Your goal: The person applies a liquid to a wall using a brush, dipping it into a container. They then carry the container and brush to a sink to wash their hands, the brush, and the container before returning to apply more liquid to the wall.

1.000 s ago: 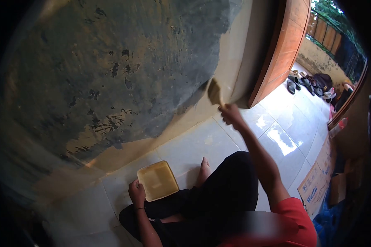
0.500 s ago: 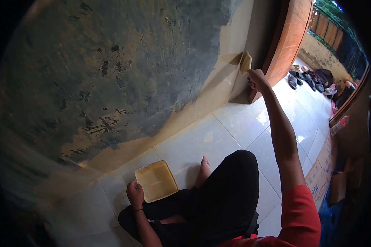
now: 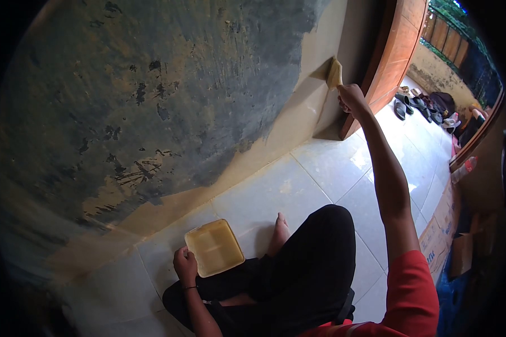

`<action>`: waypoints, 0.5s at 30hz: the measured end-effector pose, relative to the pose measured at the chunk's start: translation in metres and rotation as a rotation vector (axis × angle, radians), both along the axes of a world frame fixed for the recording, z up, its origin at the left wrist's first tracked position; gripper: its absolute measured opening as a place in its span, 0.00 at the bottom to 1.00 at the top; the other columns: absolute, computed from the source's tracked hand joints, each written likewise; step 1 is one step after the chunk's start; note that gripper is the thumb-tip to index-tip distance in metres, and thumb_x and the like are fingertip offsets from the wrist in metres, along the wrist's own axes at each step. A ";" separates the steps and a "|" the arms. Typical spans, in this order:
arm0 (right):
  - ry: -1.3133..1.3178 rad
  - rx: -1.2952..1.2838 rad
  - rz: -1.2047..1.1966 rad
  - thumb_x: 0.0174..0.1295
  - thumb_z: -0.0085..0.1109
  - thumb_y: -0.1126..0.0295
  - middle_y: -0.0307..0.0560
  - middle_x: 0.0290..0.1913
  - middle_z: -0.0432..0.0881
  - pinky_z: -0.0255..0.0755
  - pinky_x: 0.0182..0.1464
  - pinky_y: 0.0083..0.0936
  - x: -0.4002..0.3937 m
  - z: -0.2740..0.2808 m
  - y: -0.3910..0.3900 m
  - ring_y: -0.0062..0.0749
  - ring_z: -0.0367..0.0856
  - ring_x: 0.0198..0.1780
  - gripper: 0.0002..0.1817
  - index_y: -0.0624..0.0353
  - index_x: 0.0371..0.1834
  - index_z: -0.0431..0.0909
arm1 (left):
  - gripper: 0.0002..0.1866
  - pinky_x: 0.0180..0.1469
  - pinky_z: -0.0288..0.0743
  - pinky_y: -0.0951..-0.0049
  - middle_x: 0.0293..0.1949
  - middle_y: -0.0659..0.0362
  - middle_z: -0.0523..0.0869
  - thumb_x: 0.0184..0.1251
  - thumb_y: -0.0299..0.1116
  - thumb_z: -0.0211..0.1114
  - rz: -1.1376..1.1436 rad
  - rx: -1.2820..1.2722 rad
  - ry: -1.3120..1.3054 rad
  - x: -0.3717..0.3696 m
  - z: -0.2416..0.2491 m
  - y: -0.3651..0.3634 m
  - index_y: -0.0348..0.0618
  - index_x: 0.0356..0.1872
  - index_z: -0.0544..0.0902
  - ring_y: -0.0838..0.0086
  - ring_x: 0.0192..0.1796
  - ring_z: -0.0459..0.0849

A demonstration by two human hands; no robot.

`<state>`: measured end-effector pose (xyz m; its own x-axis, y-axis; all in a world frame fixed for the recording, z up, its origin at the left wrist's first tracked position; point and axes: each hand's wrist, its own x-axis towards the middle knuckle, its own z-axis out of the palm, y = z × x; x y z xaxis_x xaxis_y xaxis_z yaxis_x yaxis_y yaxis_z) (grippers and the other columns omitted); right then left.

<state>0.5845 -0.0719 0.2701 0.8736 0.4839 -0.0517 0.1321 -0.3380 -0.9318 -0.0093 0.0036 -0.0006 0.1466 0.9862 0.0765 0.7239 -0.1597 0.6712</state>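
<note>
My right hand is stretched far out, closed round the handle of a pale yellowish brush. The brush's head touches the wall near its edge beside the door frame. My left hand grips the left edge of a square yellow tray, which rests by my folded leg with a thin layer of pale liquid in it. The wall has a dark, patchy area with a beige band along its edge and base.
A wooden door frame stands right of the brush. Beyond it, sandals and a bag lie on the tiles. Flattened cardboard and a box are at the right. My bare foot is on the floor.
My right hand and the brush have moved slightly up the wall in view. My left hand and the tray have hardly moved.
</note>
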 end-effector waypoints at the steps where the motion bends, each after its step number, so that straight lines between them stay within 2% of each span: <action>1: -0.083 -0.006 -0.001 0.62 0.45 0.65 0.41 0.14 0.69 0.59 0.16 0.24 -0.005 0.001 0.001 0.25 0.67 0.13 0.17 0.64 0.18 0.70 | 0.11 0.49 0.73 0.63 0.39 0.49 0.82 0.55 0.29 0.57 -0.003 -0.002 0.003 0.000 0.000 -0.001 0.37 0.38 0.80 0.56 0.44 0.81; 4: -0.330 -0.095 0.002 0.62 0.47 0.60 0.48 0.15 0.75 0.73 0.24 0.31 -0.033 0.009 0.004 0.34 0.77 0.17 0.21 0.69 0.22 0.76 | 0.11 0.48 0.73 0.63 0.39 0.49 0.82 0.55 0.29 0.57 0.003 0.005 -0.002 0.002 0.004 -0.001 0.37 0.38 0.80 0.56 0.44 0.81; 5: -0.392 -0.116 -0.027 0.62 0.47 0.59 0.54 0.17 0.77 0.76 0.31 0.36 -0.047 0.010 0.007 0.40 0.81 0.21 0.21 0.69 0.24 0.77 | 0.11 0.48 0.73 0.63 0.39 0.49 0.82 0.56 0.29 0.57 0.008 -0.014 0.009 0.003 0.005 -0.001 0.37 0.38 0.80 0.56 0.43 0.81; 6: -0.470 -0.063 -0.045 0.63 0.46 0.59 0.61 0.19 0.78 0.75 0.33 0.41 -0.056 0.004 0.012 0.51 0.81 0.25 0.22 0.69 0.24 0.77 | 0.11 0.47 0.73 0.62 0.39 0.49 0.82 0.56 0.29 0.57 0.013 -0.032 0.020 0.003 0.007 -0.001 0.37 0.38 0.80 0.56 0.43 0.81; 8: -0.862 -0.028 -0.003 0.64 0.45 0.60 0.67 0.22 0.77 0.73 0.35 0.46 -0.076 -0.009 0.017 0.61 0.79 0.30 0.21 0.69 0.26 0.77 | 0.11 0.47 0.74 0.62 0.39 0.49 0.82 0.56 0.29 0.57 0.014 -0.043 0.014 0.005 0.010 -0.003 0.37 0.38 0.80 0.56 0.43 0.81; 11: -0.728 -0.040 -0.005 0.65 0.45 0.62 0.70 0.24 0.76 0.71 0.34 0.50 -0.119 -0.016 0.022 0.65 0.77 0.31 0.19 0.69 0.29 0.75 | 0.11 0.46 0.74 0.62 0.39 0.49 0.82 0.56 0.30 0.57 0.009 -0.028 0.010 0.001 0.002 -0.001 0.37 0.38 0.80 0.56 0.43 0.81; 15: -0.736 -0.079 0.077 0.66 0.43 0.64 0.67 0.21 0.76 0.69 0.31 0.53 -0.158 -0.042 0.026 0.65 0.77 0.27 0.13 0.66 0.35 0.67 | 0.10 0.46 0.73 0.62 0.39 0.49 0.82 0.57 0.30 0.57 -0.011 0.047 -0.017 -0.003 -0.008 0.001 0.37 0.38 0.80 0.56 0.43 0.81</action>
<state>0.4264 -0.0458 0.2283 0.6596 0.5639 0.4969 0.7389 -0.3652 -0.5663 -0.0122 0.0044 -0.0089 0.1553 0.9799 0.1252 0.7109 -0.1989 0.6746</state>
